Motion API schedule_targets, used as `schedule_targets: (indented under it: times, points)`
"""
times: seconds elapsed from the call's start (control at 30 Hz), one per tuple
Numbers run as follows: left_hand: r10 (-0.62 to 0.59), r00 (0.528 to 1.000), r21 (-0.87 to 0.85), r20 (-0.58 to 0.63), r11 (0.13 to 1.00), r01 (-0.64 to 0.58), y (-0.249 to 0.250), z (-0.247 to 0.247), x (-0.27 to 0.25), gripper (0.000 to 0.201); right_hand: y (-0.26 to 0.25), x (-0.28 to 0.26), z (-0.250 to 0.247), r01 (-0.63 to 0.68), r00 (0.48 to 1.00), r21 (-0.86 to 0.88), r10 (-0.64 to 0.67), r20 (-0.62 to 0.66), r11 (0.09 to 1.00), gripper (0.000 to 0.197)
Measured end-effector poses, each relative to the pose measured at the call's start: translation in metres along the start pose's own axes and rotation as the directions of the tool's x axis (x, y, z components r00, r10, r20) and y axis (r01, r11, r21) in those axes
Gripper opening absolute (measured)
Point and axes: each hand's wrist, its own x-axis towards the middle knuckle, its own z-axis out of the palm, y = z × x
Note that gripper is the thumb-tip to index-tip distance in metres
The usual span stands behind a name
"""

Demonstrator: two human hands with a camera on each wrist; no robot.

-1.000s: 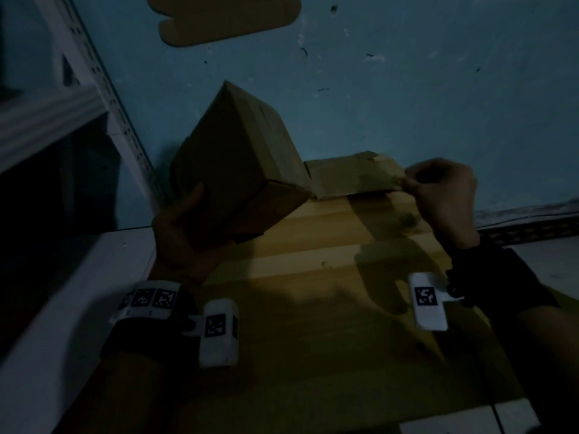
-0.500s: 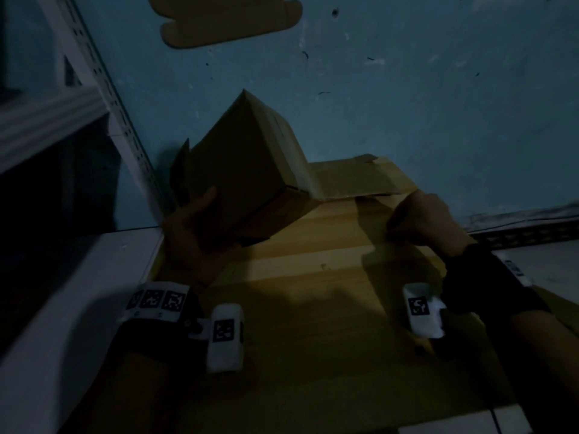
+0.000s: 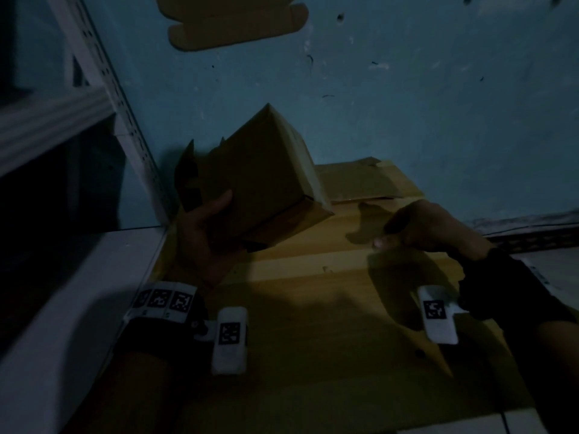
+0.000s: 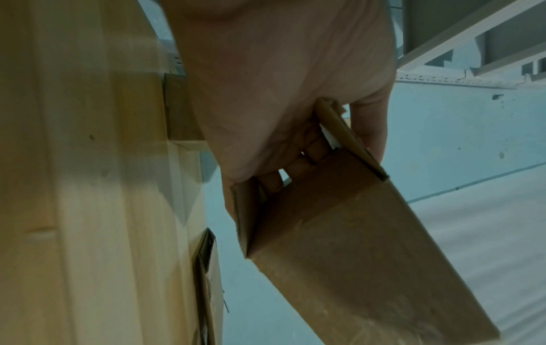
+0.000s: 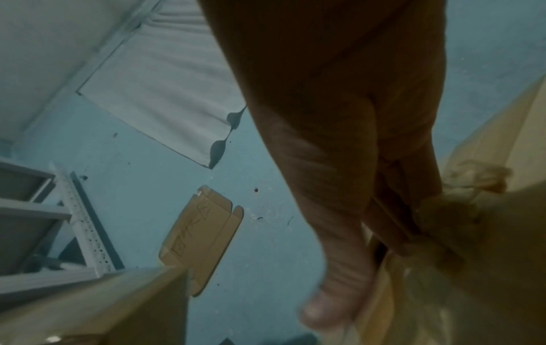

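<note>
A brown cardboard box [image 3: 260,180] is held tilted above the wooden table [image 3: 313,308]. My left hand [image 3: 203,233] grips its lower left corner, thumb on the near face. The left wrist view shows the fingers [image 4: 298,161] curled inside the box's [image 4: 354,256] open end. My right hand [image 3: 423,227] hovers low over the table to the right of the box, apart from it, fingers curled and thumb pointing left. In the right wrist view a crumpled, tape-like wad [image 5: 472,182] lies against those fingers [image 5: 393,221]; whether they hold it is unclear.
A flattened cardboard sheet [image 3: 357,180] lies at the table's back edge against the blue wall. Another flat cardboard piece [image 3: 232,23] hangs high on the wall. A white metal shelf rack [image 3: 103,73] stands at the left, with a white surface [image 3: 62,308] beside the table.
My right hand has dropped from the far end of the flat sheet down and toward me, to just above the table. The box in my left hand has stayed nearly in place.
</note>
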Motion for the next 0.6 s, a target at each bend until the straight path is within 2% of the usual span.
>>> schedule_targets:
  times: [0.07,0.13,0.2,0.23,0.3,0.33,0.37,0.4,0.43,0.53,0.6]
  points:
    - [-0.033,0.999,0.01,-0.009,0.999,0.033,0.0,0.0,0.0,0.096,-0.001,-0.001,0.002,0.052,0.997,0.024,-0.051,-0.054,0.998,0.068]
    - [-0.045,0.998,-0.001,-0.031,0.999,0.045,0.0,0.001,0.001,0.091,0.0,0.002,0.005,0.103,0.974,-0.014,-0.103,-0.203,0.995,0.049]
    - [-0.048,0.998,-0.011,-0.042,0.999,0.047,-0.001,0.004,0.0,0.074,0.004,0.007,0.007,0.114,0.904,-0.089,-0.141,-0.404,0.989,0.032]
    - [-0.059,0.997,-0.008,-0.041,0.998,0.058,-0.002,0.007,0.0,0.064,0.005,0.008,0.007,0.116,0.861,-0.093,-0.146,-0.487,0.989,0.029]
    - [-0.094,0.995,-0.007,-0.037,0.996,0.094,-0.002,0.01,0.0,0.051,0.0,0.006,0.006,0.159,0.813,-0.006,-0.134,-0.567,0.987,0.029]
    - [-0.106,0.993,-0.014,-0.043,0.994,0.105,-0.003,0.011,0.001,0.048,-0.005,0.003,0.004,0.207,0.831,0.117,-0.111,-0.544,0.971,0.029]
    - [-0.111,0.993,-0.026,-0.037,0.994,0.111,-0.003,0.011,0.001,0.046,-0.012,-0.001,0.004,0.256,0.877,0.281,-0.1,-0.47,0.925,0.031]
    - [-0.111,0.994,-0.044,-0.023,0.993,0.11,-0.003,0.011,0.001,0.046,-0.02,-0.006,0.004,0.29,0.921,0.432,-0.126,-0.368,0.854,0.04]
    - [-0.114,0.993,-0.065,-0.011,0.991,0.113,-0.003,0.013,0.001,0.045,-0.028,-0.012,0.006,0.322,0.939,0.527,-0.195,-0.282,0.787,0.053]
    - [-0.157,0.987,-0.101,0.033,0.982,0.16,-0.005,0.017,0.003,0.046,-0.045,-0.023,0.02,0.408,0.899,0.63,-0.409,-0.153,0.66,0.089]
    - [-0.195,0.979,-0.091,0.052,0.976,0.199,-0.006,0.018,0.004,0.052,-0.054,-0.025,0.031,0.427,0.873,0.666,-0.472,-0.127,0.612,0.101]
